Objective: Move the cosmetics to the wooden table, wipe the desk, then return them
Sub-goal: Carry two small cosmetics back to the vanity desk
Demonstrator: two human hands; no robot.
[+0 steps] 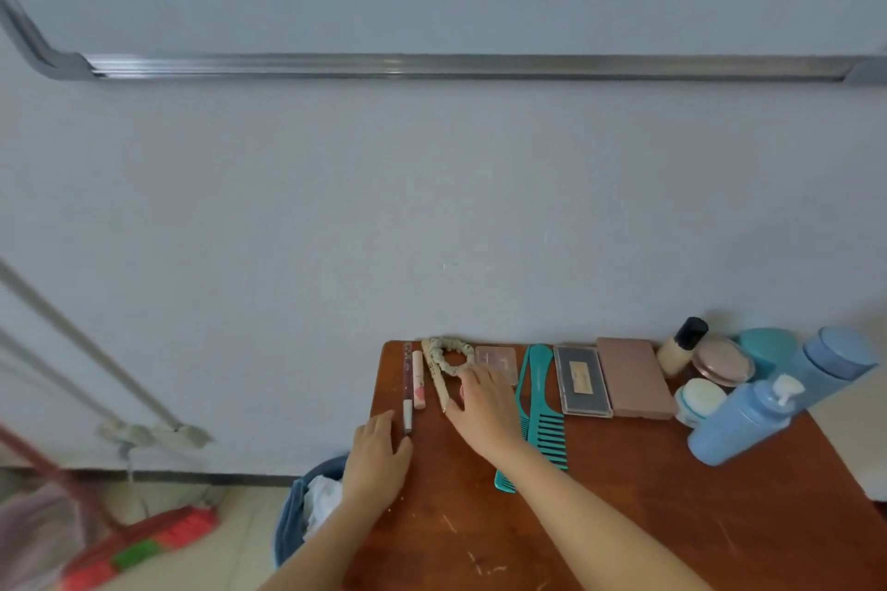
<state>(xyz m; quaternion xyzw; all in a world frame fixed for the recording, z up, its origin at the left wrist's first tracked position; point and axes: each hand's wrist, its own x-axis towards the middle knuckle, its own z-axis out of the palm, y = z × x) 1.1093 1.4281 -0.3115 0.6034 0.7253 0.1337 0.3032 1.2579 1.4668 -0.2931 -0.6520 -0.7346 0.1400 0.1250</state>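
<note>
Two hands lie low on the table (624, 518), which carries all the cosmetics in a row along its far edge. Far to the right of the right hand (482, 408) stand the bottles (739, 422). Nearer on that side lie the palettes (633, 374), and the combs (542, 403) are just beside its wrist. Between the hands lie three slender items: pencil (434, 377), tube (418, 379) and liner (407, 379). Their long axes run away from the person.

The left hand (379, 456) rests flat and relaxed, grasping nothing, with the liner's near end just beside its thumb, so it is the nearer hand for the liner. The right hand is palm down, fingers spread over a small reddish item. Whether it grips that item is hidden.
</note>
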